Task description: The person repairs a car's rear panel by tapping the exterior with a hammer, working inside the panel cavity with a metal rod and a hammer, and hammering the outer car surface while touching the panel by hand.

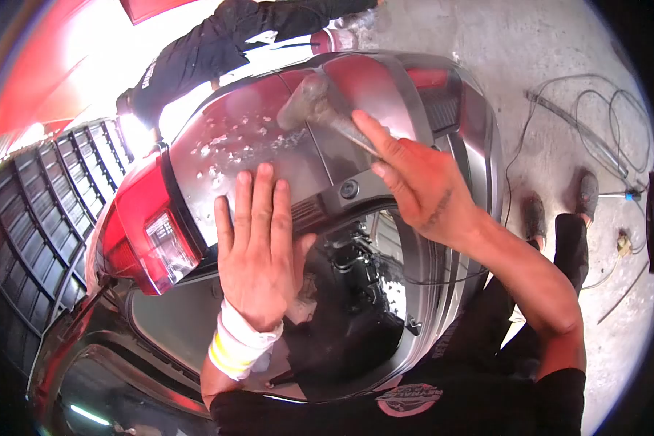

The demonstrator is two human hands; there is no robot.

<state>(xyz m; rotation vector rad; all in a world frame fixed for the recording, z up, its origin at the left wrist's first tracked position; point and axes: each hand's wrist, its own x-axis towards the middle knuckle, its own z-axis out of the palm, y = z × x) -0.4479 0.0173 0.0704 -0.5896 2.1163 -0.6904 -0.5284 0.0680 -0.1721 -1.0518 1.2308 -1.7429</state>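
My right hand (427,185) grips the handle of a hammer (309,105), its worn grey head raised in front of the car's body panel (251,127). The forefinger lies along the handle. My left hand (258,236) rests flat on the panel's lower part, fingers stretched out, with a white and yellow band (240,341) on the wrist. Small pale, chipped-looking marks are scattered over the panel above those fingers. To the left of that hand is a red and clear tail light (152,225). A round lock-like fitting (349,190) sits below the hammer handle.
Below my hands is an opening (341,291) in the car body with dark parts and cables inside. Another person in dark clothing (196,54) bends over the far side. A loose hose (578,131) lies coiled on the concrete floor (479,36) at right. A red bucket (333,41) stands behind.
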